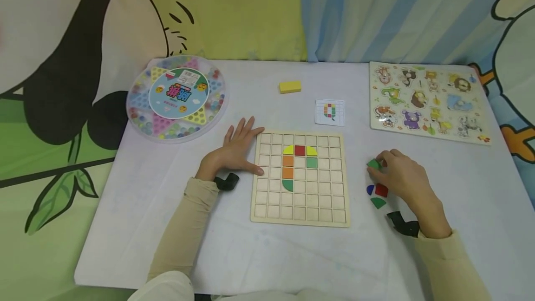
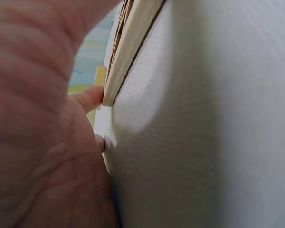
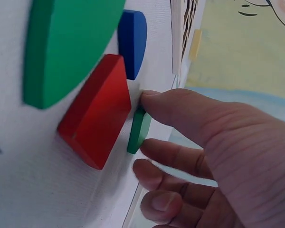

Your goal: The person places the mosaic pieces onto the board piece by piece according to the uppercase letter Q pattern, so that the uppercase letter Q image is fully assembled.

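Observation:
A square wooden grid board (image 1: 299,210) lies on the table with red, yellow, orange and green pieces set in its cells. My left hand (image 1: 236,151) is spread at the board's left side, its thumb and a fingertip touching the edge. To the right of the board, my right hand (image 1: 404,178) pinches a small green piece (image 3: 139,129) between thumb and index finger, low at the tabletop. Close by lie a red square piece (image 1: 381,190), a blue rounded piece (image 1: 370,190) and a green quarter-round piece (image 1: 378,203).
Behind the board are a small card (image 1: 329,120) with a coloured grid pattern and a yellow block (image 1: 290,87). A round marble game box (image 1: 177,129) sits back left. An animal puzzle board (image 1: 430,134) lies back right. Curtains hang along the table's far edge.

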Available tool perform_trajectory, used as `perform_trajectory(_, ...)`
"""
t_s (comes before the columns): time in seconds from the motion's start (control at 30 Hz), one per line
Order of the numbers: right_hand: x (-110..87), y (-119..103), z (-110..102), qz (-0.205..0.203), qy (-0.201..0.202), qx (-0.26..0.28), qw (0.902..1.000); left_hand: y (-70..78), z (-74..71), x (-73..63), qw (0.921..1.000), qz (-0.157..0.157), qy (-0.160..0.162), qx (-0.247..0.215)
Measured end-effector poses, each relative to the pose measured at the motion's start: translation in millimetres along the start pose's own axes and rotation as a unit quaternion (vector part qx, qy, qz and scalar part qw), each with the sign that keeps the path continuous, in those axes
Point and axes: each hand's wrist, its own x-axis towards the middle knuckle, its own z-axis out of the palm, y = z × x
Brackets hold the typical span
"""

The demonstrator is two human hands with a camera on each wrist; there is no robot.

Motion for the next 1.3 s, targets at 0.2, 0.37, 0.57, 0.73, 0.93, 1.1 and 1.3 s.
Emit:
perform_trajectory(0.2, -0.5, 0.0, -0.2, -0.002, -0.003, 0.005, 1.0000, -0.9, -0.1, -0.7, 1.0000, 0.002, 0.001, -0.004)
perform_trajectory(0.37, -0.2, -5.4, -0.8, -0.006, -0.010, 0.018, 0.9998, 0.2, -1.5, -1.8, 1.0000, 0.002, -0.001, -0.008)
perform_trajectory(0.57, 1.3, -23.2, -3.0, -0.041, -0.010, 0.026, 0.9988, 1.6, -2.5, -3.2, 1.0000, 0.004, 0.002, -0.008)
perform_trajectory(0.73, 2.5, -40.8, -1.6, -0.082, -0.006, 0.015, 0.9965, 2.0, -2.5, -3.6, 0.9999, 0.007, 0.001, -0.012)
perform_trajectory(0.93, 4.4, -65.1, 1.4, -0.120, -0.012, 0.006, 0.9927, 0.9, -3.5, -2.1, 0.9998, 0.011, 0.003, -0.014)
perform_trajectory(1.1, 5.6, -85.0, 7.6, -0.152, -0.019, 0.003, 0.9881, 1.6, -4.0, -2.8, 0.9998, 0.009, 0.001, -0.015)
perform_trajectory(1.3, 5.7, -101.8, 16.3, -0.192, -0.022, 0.004, 0.9811, 3.3, -4.6, -3.8, 0.9998, 0.004, -0.002, -0.019)
